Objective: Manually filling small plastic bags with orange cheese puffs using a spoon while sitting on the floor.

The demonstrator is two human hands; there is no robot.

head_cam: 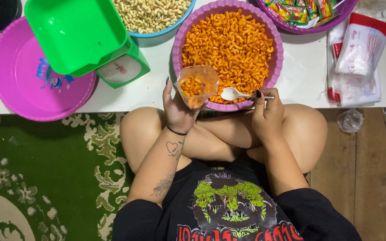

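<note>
My left hand [178,109] holds up a small clear plastic bag [196,85] partly filled with orange macaroni snacks, its mouth open. My right hand [266,111] grips a white plastic spoon [232,93], whose bowl rests at the near rim of the purple basin [177,47]. That basin is heaped with orange macaroni snacks [228,49] and sits on the low white table [157,85] in front of my crossed legs.
A green kitchen scale [122,69] with a green tray [74,33] stands left of the basin. An empty pink basin [10,80] lies at the far left. A blue bowl of pale snacks [150,13], a purple bowl of sachets [307,13] and plastic bag packs [358,49] are around.
</note>
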